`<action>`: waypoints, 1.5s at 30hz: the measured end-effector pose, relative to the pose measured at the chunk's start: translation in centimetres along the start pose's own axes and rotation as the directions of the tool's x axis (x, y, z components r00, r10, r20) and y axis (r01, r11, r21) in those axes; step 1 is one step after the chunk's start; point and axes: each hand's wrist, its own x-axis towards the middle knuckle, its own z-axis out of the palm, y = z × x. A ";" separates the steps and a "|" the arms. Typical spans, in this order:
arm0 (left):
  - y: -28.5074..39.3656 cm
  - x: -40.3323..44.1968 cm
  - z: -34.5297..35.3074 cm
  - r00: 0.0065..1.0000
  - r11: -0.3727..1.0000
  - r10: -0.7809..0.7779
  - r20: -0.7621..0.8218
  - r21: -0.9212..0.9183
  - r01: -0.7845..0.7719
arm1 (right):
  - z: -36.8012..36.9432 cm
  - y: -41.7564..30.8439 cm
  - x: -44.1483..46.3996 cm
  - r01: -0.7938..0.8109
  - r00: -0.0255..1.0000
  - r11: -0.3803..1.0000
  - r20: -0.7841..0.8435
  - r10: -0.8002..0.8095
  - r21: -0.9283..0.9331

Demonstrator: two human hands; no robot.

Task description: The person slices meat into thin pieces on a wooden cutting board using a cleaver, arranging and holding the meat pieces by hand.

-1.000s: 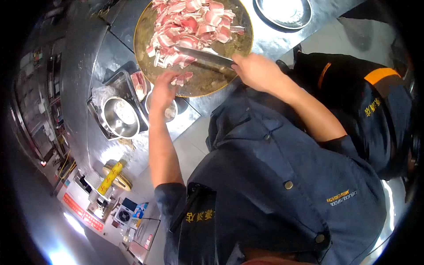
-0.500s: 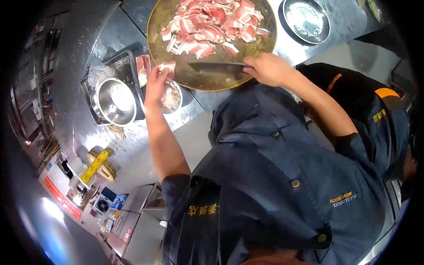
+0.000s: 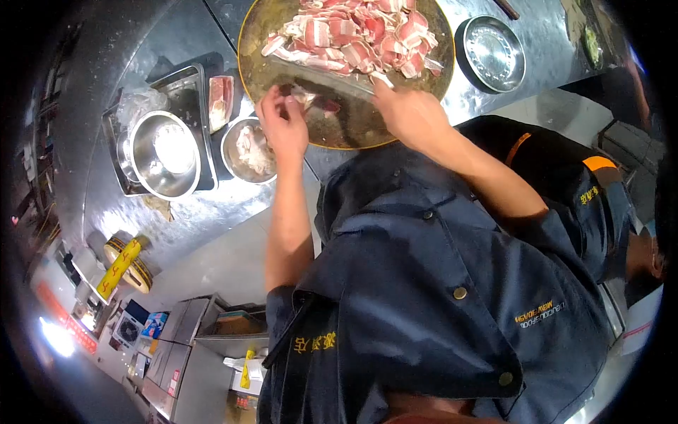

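My right hand (image 3: 415, 119) is closed around the handle of a kitchen knife (image 3: 328, 79). Its blade lies slanted across the round cutting board (image 3: 381, 134), along the near side of a heap of sliced pork belly (image 3: 353, 42). At the board's left near edge, my left hand (image 3: 284, 127) has its fingers bent and apart, with nothing visible between them. Just right of those fingertips is a small pork piece (image 3: 305, 96), close to the blade; whether they touch it is unclear. A darker red scrap (image 3: 328, 107) lies nearby.
A metal bowl of pale trimmings (image 3: 252, 150) stands left of my left hand. Beyond it are a pork belly block (image 3: 220, 101) and a black tray (image 3: 205, 134) with a steel bowl (image 3: 165, 185). A round metal dish (image 3: 494, 55) sits right of the board. Another person (image 3: 558, 152) stands at right.
My left hand has moved right and let go of the pork piece it held. The knife has shifted up toward the heap, its blade now more slanted. The whole view has shifted slightly.
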 end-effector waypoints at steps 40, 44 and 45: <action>-4.0 -0.9 1.9 0.728 0.702 0.661 0.181 0.193 -0.686 | -2.0 -4.2 1.9 0.063 0.965 0.998 0.257 -0.054 -0.026; -4.2 -1.0 2.1 0.739 0.721 0.654 0.163 0.164 -0.674 | -4.5 -3.7 0.9 -0.030 0.908 0.995 0.413 0.066 -0.093; -4.1 -0.9 2.2 0.732 0.717 0.666 0.141 0.151 -0.681 | -4.6 -3.5 0.9 -0.040 0.887 0.994 0.454 0.081 -0.099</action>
